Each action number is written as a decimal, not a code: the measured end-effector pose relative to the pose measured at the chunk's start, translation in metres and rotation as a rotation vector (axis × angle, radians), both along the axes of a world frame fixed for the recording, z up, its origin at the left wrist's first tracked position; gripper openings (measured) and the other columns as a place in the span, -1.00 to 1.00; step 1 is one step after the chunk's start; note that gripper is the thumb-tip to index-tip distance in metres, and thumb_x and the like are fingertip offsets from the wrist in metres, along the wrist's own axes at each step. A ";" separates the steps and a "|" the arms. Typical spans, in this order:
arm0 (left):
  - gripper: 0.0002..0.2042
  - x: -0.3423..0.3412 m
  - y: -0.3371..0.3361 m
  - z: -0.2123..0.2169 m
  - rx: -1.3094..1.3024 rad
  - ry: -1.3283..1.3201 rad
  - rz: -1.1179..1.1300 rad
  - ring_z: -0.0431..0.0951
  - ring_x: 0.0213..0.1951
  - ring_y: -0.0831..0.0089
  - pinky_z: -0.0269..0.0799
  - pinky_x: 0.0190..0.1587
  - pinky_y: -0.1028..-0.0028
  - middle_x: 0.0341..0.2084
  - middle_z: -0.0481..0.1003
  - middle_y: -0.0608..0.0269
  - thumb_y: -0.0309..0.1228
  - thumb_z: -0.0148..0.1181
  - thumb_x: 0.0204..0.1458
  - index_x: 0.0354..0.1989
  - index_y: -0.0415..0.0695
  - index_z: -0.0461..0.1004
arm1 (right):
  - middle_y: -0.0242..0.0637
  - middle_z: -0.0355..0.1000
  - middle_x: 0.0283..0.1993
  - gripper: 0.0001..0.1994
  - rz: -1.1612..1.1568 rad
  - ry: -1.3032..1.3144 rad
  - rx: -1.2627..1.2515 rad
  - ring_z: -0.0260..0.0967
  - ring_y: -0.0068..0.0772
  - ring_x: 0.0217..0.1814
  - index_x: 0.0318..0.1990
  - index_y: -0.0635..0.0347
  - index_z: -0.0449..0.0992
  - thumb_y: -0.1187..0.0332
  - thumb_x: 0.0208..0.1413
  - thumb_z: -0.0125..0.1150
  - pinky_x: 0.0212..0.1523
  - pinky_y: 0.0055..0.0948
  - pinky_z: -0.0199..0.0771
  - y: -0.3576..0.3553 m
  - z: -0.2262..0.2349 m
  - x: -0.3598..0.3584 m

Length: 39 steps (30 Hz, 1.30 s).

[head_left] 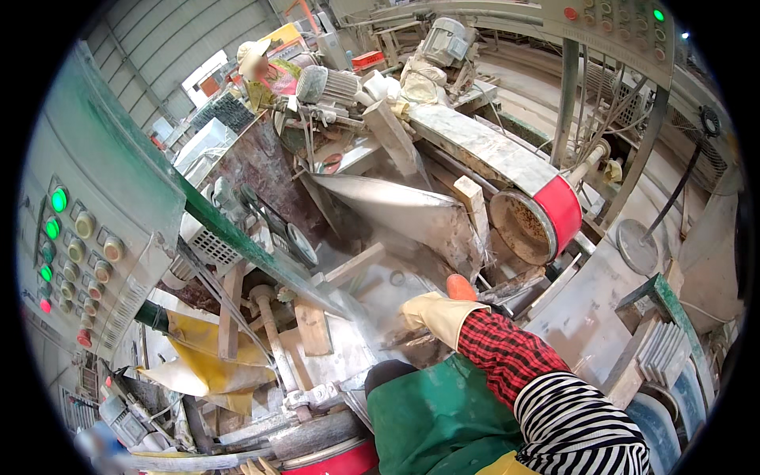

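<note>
1. While the right hand (431, 310), gloved in pale yellow, reaches forward-left, its fingers curl down onto a dusty stone slab (372, 305); whether they grip it I cannot tell.
2. Lying directly beneath and ahead of the fingers, the slab's long axis runs toward the red-rimmed wheel (542, 222).
3. No left hand shows.

The gloved right hand (431, 313) hides its fingertips in dusty machinery; the left hand is unseen.

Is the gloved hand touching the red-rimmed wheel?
Apart. In the head view the gloved hand sits low on the wet grey slab, while the red-rimmed wheel stands above and to its right, with machine parts between them.
</note>
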<state>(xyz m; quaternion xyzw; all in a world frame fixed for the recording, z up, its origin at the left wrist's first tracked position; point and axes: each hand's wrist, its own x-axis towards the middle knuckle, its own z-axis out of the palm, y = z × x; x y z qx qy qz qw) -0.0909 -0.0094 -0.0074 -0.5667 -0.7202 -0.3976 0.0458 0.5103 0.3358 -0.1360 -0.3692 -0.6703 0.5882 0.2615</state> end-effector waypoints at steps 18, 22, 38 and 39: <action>-0.53 0.072 0.025 0.060 -0.523 0.467 0.489 0.37 0.26 0.06 0.25 0.30 0.13 0.20 0.43 -0.03 -0.04 0.01 0.24 0.15 -0.11 0.52 | -0.29 0.56 -0.03 -0.57 0.138 -0.883 0.031 0.55 -0.27 -0.05 0.03 -0.11 0.58 -0.08 0.13 0.06 -0.06 -0.28 0.49 -0.015 0.137 -0.038; -0.56 0.079 0.029 0.059 -0.515 0.618 0.484 0.44 0.18 0.00 0.32 0.25 0.13 0.17 0.45 -0.08 -0.09 -0.07 0.30 0.13 -0.13 0.54 | -0.39 0.65 -0.27 -0.78 0.057 -1.013 -0.008 0.62 -0.24 -0.25 -0.17 -0.13 0.69 0.19 0.01 0.25 -0.35 -0.18 0.58 0.012 0.079 -0.059; -0.51 0.043 0.008 0.016 -0.490 0.805 0.328 0.33 0.22 -0.13 0.24 0.27 -0.07 0.22 0.36 -0.08 -0.37 0.15 0.12 0.28 -0.06 0.34 | -0.27 0.52 0.14 -0.52 0.107 -0.882 0.092 0.49 -0.15 0.14 0.23 -0.29 0.46 0.05 0.12 0.13 0.10 -0.22 0.49 -0.005 0.107 -0.051; -0.52 0.044 0.006 0.015 -0.471 0.811 0.337 0.34 0.21 -0.13 0.23 0.26 -0.07 0.21 0.38 -0.09 -0.33 0.15 0.14 0.27 -0.06 0.36 | -0.28 0.52 0.14 -0.52 0.120 -0.886 0.062 0.49 -0.15 0.14 0.23 -0.29 0.46 0.05 0.12 0.13 0.11 -0.22 0.49 -0.002 0.107 -0.055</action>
